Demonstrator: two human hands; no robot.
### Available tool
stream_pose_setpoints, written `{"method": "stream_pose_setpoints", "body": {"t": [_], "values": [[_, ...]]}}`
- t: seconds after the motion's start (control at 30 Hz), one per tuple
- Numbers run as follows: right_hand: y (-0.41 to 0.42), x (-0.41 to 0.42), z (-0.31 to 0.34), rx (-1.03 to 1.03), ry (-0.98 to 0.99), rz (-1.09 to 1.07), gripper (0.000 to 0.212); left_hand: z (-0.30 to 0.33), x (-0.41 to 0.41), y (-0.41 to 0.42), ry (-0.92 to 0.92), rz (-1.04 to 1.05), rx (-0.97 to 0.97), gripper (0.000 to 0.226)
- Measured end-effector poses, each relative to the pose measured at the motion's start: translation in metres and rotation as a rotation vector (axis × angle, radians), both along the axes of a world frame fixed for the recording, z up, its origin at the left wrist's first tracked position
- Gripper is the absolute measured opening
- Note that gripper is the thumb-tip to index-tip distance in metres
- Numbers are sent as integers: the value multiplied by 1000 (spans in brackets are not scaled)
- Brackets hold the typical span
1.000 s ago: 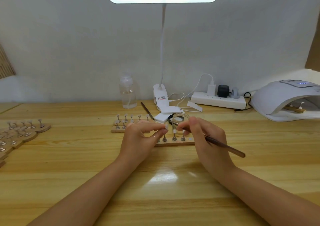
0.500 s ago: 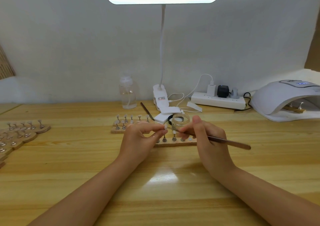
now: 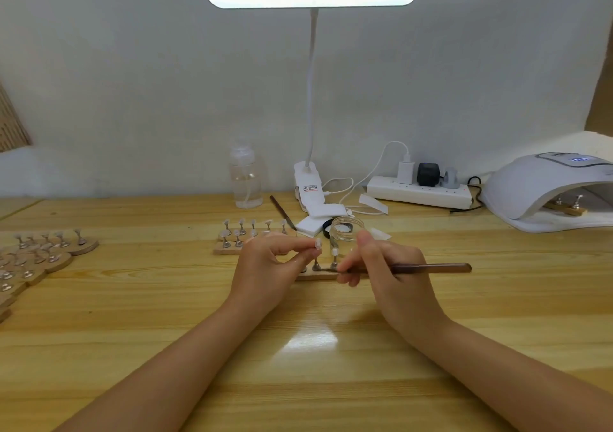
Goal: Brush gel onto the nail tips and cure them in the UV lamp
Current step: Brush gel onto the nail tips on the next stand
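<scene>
My left hand (image 3: pixel 265 262) pinches a nail tip (image 3: pixel 318 243) w/ thumb and forefinger, above the wooden strip (image 3: pixel 318 276) on the desk (image 3: pixel 166 299). Right hand (image 3: pixel 381 265) fingers are clamped on the brush (image 3: pixel 431 268), tip end near the stands. The nail tip looks tiny, light, slick; I'd hold its edges only.
</scene>
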State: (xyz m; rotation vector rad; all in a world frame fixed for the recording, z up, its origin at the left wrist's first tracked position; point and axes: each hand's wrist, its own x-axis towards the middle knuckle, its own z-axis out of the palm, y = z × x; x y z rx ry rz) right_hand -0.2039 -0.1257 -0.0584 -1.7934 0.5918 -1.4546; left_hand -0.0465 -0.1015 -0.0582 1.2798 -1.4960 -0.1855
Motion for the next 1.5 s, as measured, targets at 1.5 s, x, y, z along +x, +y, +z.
{"method": "stream_pose_setpoints", "body": {"t": [1.5], "values": [[-7,-3,-1,-214,122,-187,39,4,-4,3,-68,28,-5,21]]}}
